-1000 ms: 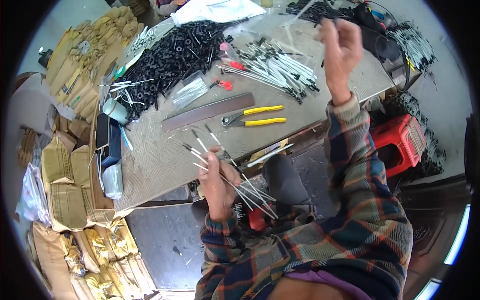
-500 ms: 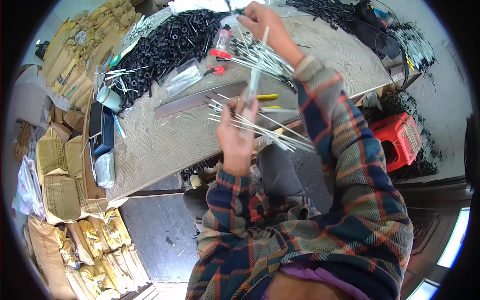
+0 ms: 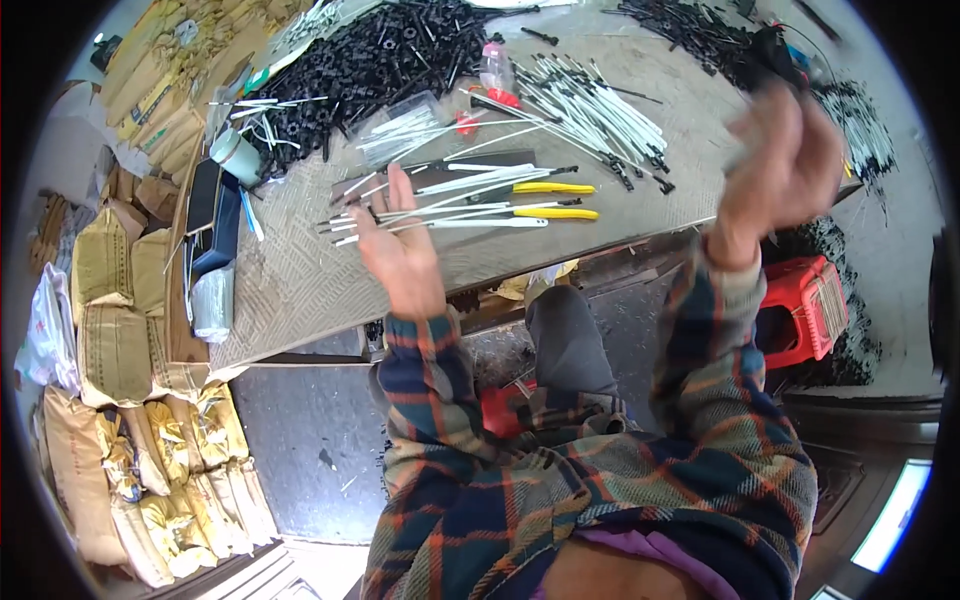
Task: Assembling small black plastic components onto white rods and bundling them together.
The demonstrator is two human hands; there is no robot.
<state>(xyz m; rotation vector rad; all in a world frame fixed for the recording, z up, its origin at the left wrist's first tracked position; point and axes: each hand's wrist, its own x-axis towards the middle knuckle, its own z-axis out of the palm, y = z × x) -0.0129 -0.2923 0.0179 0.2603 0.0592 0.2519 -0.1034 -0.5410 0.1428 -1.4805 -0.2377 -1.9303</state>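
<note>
Rods (image 3: 480, 222), over the bench's (image 3: 290, 290) near edge a second ago, now fan over the pliers (image 3: 555, 188) at twelve o'clock, apparently more spread out, left hand (image 3: 405, 265) loose-fingered among them at ten, blurred right hand (image 3: 790, 165) half-curled at two, and I can't tell whether either grips anything.

The right hand (image 3: 785, 165) is blurred, and whether anything is held in it cannot be told. The head of the pliers (image 3: 555, 188) is hidden by white rods (image 3: 480, 182). The dark strip (image 3: 522, 157) is partly covered by rods and the left hand (image 3: 405, 265). The black pile (image 3: 400, 60) is cut off by the top edge.
</note>
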